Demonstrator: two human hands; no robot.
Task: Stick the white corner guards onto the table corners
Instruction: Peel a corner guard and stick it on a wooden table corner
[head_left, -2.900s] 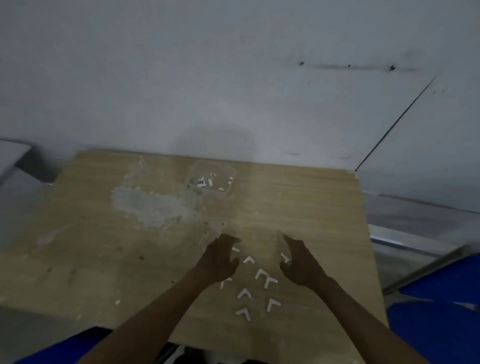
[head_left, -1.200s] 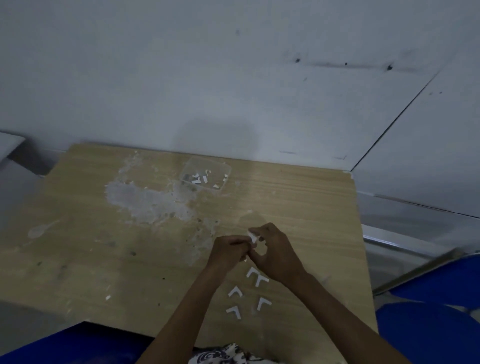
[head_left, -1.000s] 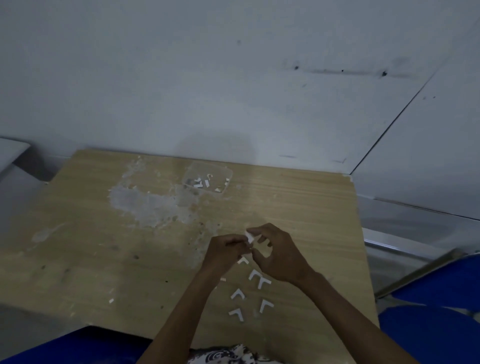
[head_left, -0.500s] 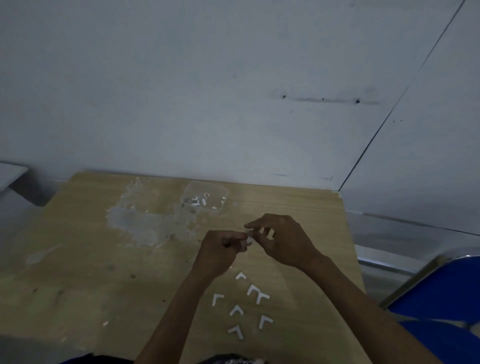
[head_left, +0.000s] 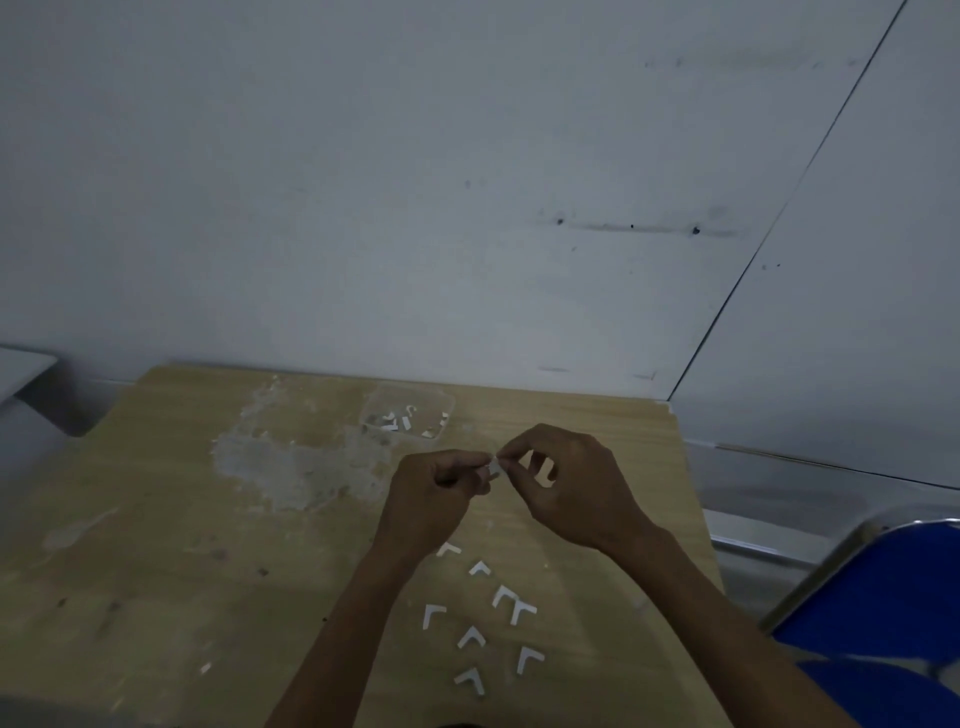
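A small white corner guard (head_left: 493, 469) is pinched between my left hand (head_left: 434, 496) and my right hand (head_left: 566, 486), lifted above the middle of the wooden table (head_left: 156, 545). Fingertips of both hands meet on it and hide most of it. Several more white L-shaped corner guards (head_left: 480, 621) lie loose on the table just below my wrists. The far right table corner (head_left: 667, 408) shows against the wall; whether it carries a guard I cannot tell.
A clear plastic tray (head_left: 408, 413) holding small white scraps sits near the table's far edge. A rough grey patch (head_left: 296, 467) marks the tabletop left of my hands. A blue chair (head_left: 878, 597) stands at the right. The white wall runs directly behind the table.
Both hands went from open over the loose guards to pinching one guard together and lifting it off the table. The camera has tilted upward, showing more wall.
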